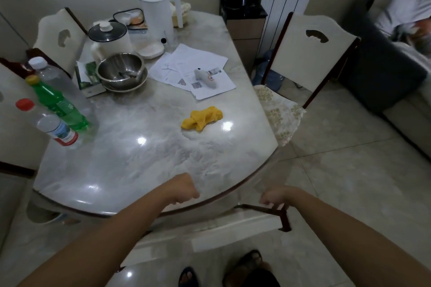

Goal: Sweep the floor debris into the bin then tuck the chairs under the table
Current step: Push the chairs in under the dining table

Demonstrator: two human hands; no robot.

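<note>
The near chair [233, 228], white with dark wood trim, stands in front of me, its back at the rim of the round marble table [140, 165]. My right hand [274, 199] grips the dark top corner of its back. My left hand [184, 190] is curled into a fist at the table's edge over the chair's top; its fingertips are hidden. A second chair [310, 53] stands at the table's right, its cushioned seat partly under the top. A third chair [58, 37] is at the far left. No broom, bin or debris is in view.
The table holds several bottles [56, 100], a steel bowl [121, 72], a white kettle [156, 14], papers [186, 63] and a yellow cloth [203, 117]. A sofa [384, 81] with a person on it lines the right. My sandalled feet [245, 265] stand on the tiled floor.
</note>
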